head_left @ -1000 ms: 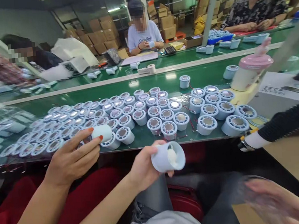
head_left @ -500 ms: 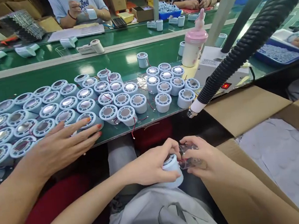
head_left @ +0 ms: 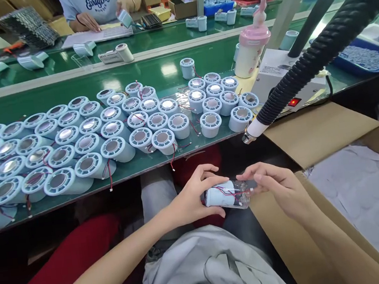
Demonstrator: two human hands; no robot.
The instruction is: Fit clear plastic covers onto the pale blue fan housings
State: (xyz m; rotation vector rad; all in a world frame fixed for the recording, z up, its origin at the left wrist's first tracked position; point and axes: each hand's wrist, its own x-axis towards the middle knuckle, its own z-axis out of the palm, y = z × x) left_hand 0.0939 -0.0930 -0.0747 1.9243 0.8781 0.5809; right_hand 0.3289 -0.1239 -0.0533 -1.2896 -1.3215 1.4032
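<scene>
My left hand (head_left: 195, 198) is closed around a light-blue cylindrical housing (head_left: 224, 194), which lies on its side above my lap. A clear plastic cup (head_left: 242, 199) is joined to the housing's right end, with part of the housing inside it. Thin red and black wires (head_left: 238, 192) run along the housing and out through the cup's right end to a small white connector (head_left: 251, 191). The fingertips of my right hand (head_left: 271, 185) pinch at these wire ends, beside the cup. Rows of similar housings (head_left: 163, 136), most with wires, stand on the green bench (head_left: 151, 162).
A black flexible hose (head_left: 280, 73) with a metal tip slants down from the right beside a grey box (head_left: 280, 82). A pink-lidded bottle (head_left: 252, 45) stands behind. At right is an open cardboard carton (head_left: 294, 138) with white contents (head_left: 360, 191). Two people sit across the bench.
The housing has turned onto its side and now sits in the clear cup. My right hand has shifted from the cup's body to the wire ends. Another person's hand has left the housings at left.
</scene>
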